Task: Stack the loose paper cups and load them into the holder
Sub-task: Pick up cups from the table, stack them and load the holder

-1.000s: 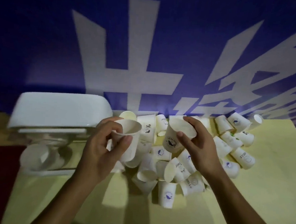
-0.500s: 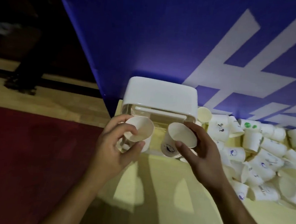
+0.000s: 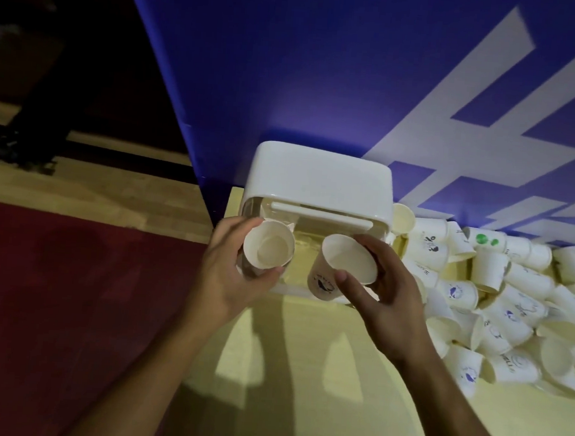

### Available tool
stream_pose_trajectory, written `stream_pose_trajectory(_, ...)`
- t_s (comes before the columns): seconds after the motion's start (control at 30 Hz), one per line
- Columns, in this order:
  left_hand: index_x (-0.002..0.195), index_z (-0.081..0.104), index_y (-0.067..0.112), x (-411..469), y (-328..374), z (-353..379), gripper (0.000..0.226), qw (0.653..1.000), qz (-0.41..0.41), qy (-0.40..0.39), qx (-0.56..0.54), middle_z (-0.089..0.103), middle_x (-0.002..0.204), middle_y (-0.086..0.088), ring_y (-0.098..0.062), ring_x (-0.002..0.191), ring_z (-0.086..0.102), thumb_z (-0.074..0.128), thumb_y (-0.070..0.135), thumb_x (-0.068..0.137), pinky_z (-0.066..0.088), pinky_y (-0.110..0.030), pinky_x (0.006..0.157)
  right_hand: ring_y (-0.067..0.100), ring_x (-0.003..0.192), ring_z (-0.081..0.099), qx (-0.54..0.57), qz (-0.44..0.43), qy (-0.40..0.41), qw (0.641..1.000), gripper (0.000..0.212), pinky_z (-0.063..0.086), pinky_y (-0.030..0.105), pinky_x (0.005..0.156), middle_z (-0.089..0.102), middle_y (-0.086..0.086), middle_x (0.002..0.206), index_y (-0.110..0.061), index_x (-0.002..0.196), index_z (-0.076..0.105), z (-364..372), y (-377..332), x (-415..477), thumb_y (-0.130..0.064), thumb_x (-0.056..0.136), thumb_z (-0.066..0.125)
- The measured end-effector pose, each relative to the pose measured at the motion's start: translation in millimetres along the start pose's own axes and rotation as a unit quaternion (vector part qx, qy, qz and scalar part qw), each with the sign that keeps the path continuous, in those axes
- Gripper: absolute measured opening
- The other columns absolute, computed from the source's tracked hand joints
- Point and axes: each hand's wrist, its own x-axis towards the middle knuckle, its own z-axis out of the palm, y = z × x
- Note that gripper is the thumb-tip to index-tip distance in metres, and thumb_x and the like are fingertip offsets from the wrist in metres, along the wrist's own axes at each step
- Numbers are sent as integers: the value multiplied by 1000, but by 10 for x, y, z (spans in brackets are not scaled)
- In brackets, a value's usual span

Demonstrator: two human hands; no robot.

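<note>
I have a cup in each of my hands, both held up in the centre of the frame just in front of the holder (image 3: 319,182). My left hand (image 3: 227,281) has its fingers and thumb curled round the left cup (image 3: 268,249), mouth up and towards me. My right hand (image 3: 395,307) pinches the right cup (image 3: 322,285) by the rim, tilted so its whale print faces lower left. The two cups sit side by side, close but apart, not yet nested. Whether the left one is a single cup or a short stack I cannot tell.

The holder, a white-lidded box with a clear lower body, stands at the far edge of the bench (image 3: 300,406) against the blue banner (image 3: 324,67). My hands and the cups cover most of its clear front, so I cannot see whether anything is loaded.

By my reckoning the job is barely begun. The loose pile (image 3: 511,301) at centre right is large, with cups lying on their sides and overlapping all the way to the right edge. What is left is nesting these two, gathering the heap into stacks, then feeding them into the holder.
</note>
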Motion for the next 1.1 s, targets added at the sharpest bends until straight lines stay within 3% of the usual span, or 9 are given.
stream_pose_trajectory(0.2,138,60,22,64,-150,197,74,994,-57,-36,86,51,135,5,-10,121,52,92,32,72,30,3,89,9,109,68,-5,14,28,1000,56,60,48,89,67,-23,118,-38,126,61,-36,73,-65,-54,75,78)
stream_pose_trajectory(0.47,137,57,21,82,-108,364,78,989,-117,-32,82,58,136,6,-11,122,53,94,34,70,35,-16,90,8,111,66,-5,-41,53,998,50,57,30,90,66,-24,117,-38,124,58,183,-25,-27,-40,82,86)
stream_pose_trajectory(0.57,124,53,21,32,-55,391,57,991,-104,-46,77,55,115,20,4,108,44,87,29,79,32,-4,90,16,114,66,6,-75,60,995,53,58,37,90,67,-15,120,-28,127,60,396,-34,53,-30,82,87)
stream_pose_trajectory(0.63,124,54,17,-6,-77,368,45,993,-73,-51,79,61,113,13,-2,108,50,78,26,87,43,-12,96,16,115,65,0,-89,65,994,57,59,41,89,65,-15,123,-25,131,59,547,-7,107,-33,82,87)
stream_pose_trajectory(0.73,114,64,17,-8,-200,318,19,993,-93,-35,-61,74,104,1,-22,100,70,52,8,102,60,-34,69,16,115,64,-19,-101,59,993,61,59,41,88,64,-15,124,-22,135,57,711,62,176,-37,83,86)
stream_pose_trajectory(0.8,116,66,23,-27,-295,296,18,990,-88,-52,-99,75,107,0,-25,100,73,56,19,101,61,-40,66,15,116,64,-32,-104,41,993,62,58,41,89,65,-12,126,-20,136,57,781,142,213,-38,83,86)
stream_pose_trajectory(0.93,149,38,37,-59,-481,233,92,983,-96,-120,104,53,144,8,-14,126,60,86,37,70,57,-41,97,10,119,62,-82,-87,1,993,69,53,30,96,65,-9,130,-20,139,55,847,317,258,-45,83,85)
stream_pose_trajectory(1.03,155,34,31,-100,-521,164,88,988,-95,-115,33,47,151,7,-5,133,52,79,13,82,53,-37,104,2,121,56,-121,-71,-12,990,71,38,4,96,62,-12,134,-24,141,55,875,387,285,-51,82,82)
stream_pose_trajectory(1.1,155,37,26,-126,-501,147,77,990,-95,-104,-14,50,149,5,7,128,52,69,1,90,51,-22,103,2,125,54,-136,-60,-25,989,73,37,5,98,59,-13,137,-26,143,53,904,447,315,-56,82,80)
